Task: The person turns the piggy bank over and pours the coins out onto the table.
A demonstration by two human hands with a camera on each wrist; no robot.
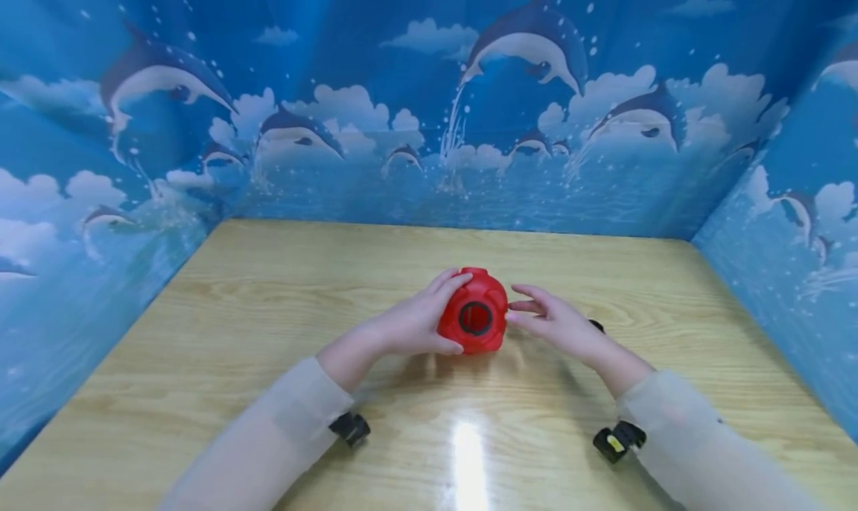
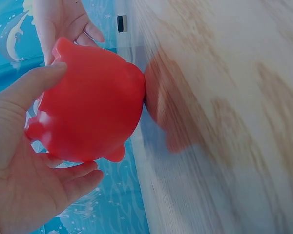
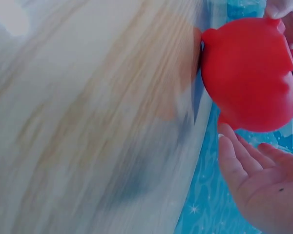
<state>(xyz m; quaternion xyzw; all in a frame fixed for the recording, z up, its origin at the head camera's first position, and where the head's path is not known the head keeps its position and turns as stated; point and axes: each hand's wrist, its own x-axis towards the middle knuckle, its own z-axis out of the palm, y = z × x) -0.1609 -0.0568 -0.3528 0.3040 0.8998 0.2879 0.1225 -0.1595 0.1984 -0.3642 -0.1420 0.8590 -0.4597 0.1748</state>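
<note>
The left hand [image 1: 421, 319] grips the red container [image 1: 476, 293] on the table [image 1: 268, 295]; the right hand [image 1: 558, 322] holds its fingers apart at the other side. A yellow patch [image 1: 614, 443] on the right wrist's camera [image 1: 631, 433] is unreadably small.

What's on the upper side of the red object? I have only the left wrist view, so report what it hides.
Observer: In the head view, a round opening with a dark rim shows in the upper side of the red object.
Operator: Now report what shows at the sleeve beyond the right hand; it's outside my picture.
Observer: In the head view, a black device with a yellow patch shows beside that sleeve.
</note>
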